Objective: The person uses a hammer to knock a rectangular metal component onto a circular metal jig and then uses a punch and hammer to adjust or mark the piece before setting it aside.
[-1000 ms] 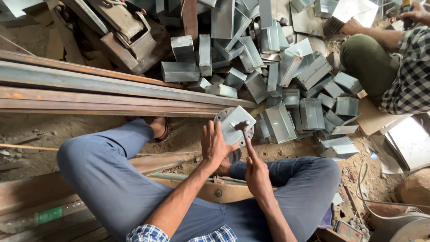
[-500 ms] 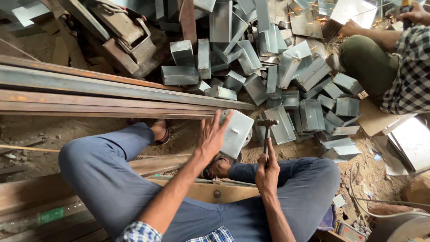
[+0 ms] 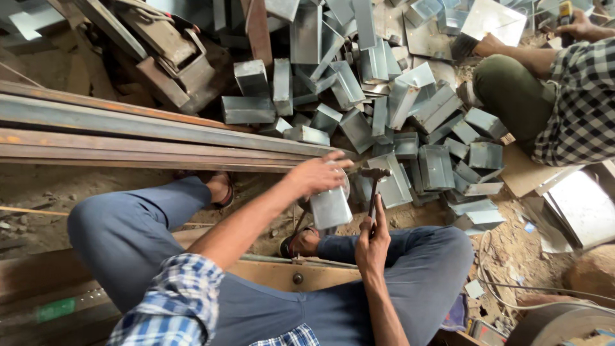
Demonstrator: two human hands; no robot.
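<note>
Long rusty steel rails (image 3: 128, 131) lie at left on the dirt floor. The left hand (image 3: 317, 174) grips a folded grey sheet-metal box (image 3: 330, 206) above the knees; steadying it matters. Beside it, the right hand (image 3: 375, 238) clasps a small hammer (image 3: 373, 184), best swung squarely.
</note>
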